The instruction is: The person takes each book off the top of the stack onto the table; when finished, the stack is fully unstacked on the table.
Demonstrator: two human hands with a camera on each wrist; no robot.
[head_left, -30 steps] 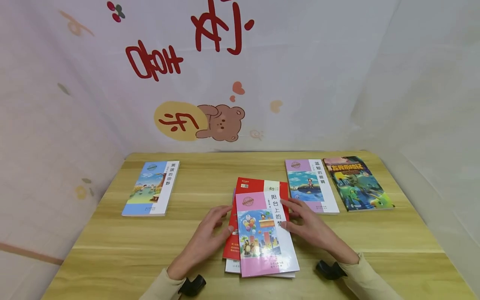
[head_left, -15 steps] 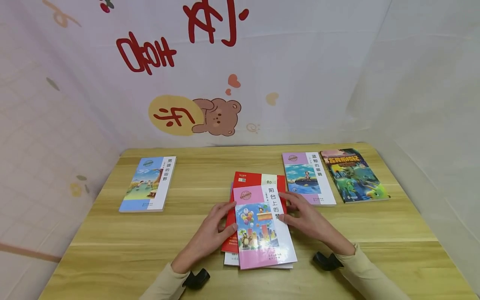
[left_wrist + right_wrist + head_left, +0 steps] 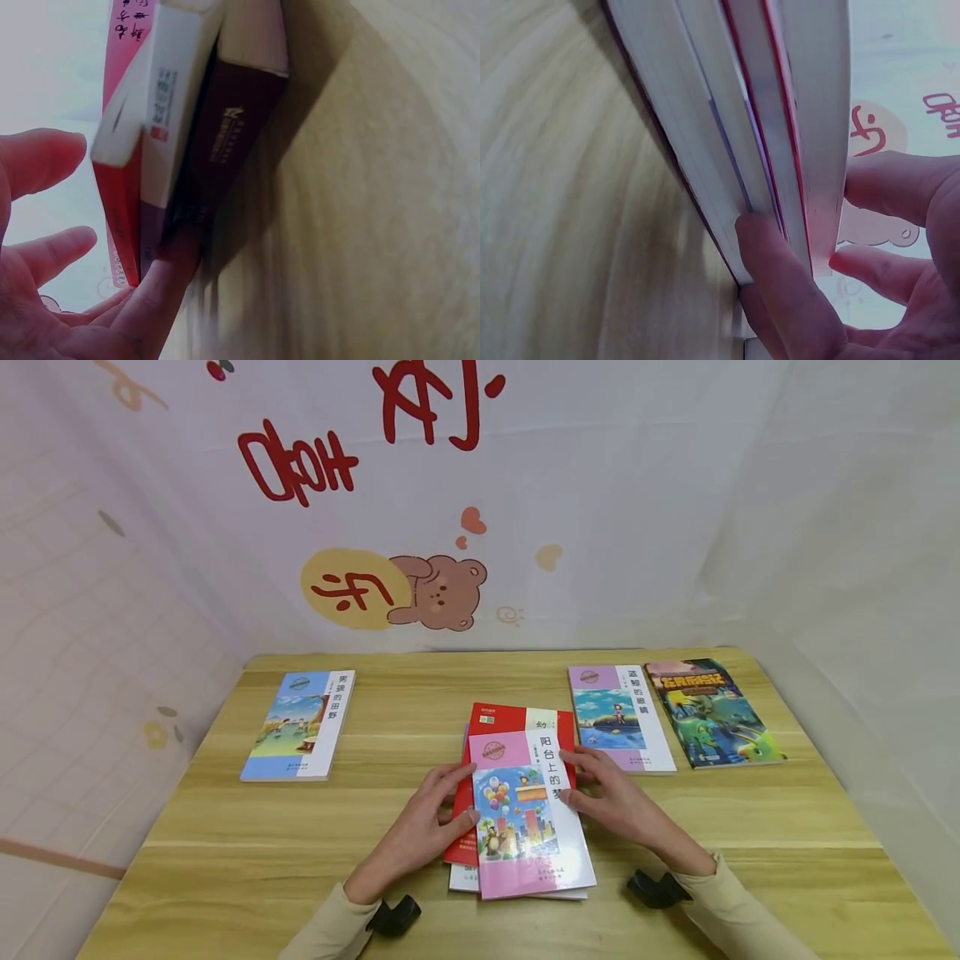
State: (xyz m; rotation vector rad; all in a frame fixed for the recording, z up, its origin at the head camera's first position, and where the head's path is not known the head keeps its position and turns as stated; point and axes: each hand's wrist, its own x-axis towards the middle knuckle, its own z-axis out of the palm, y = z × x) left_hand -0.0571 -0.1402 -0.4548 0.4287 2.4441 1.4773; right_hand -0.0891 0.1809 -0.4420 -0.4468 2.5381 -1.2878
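Book stack point(image 3: 525, 814) lies mid-table point(image 3: 225, 827), pink book on top. Left hand point(image 3: 423, 831) touches its left edge, fingers nearly straight, gripping nothing. Right hand point(image 3: 611, 802) rests against the right edge, thumb on the stack's side, fingers relaxed, no closed grip.

pink book point(image 3: 525, 814) atop the stack: white strip reads 阳台上的. blue book point(image 3: 300, 727) at left: 男孩的田野. backdrop point(image 3: 600, 485): large red characters, not legible.
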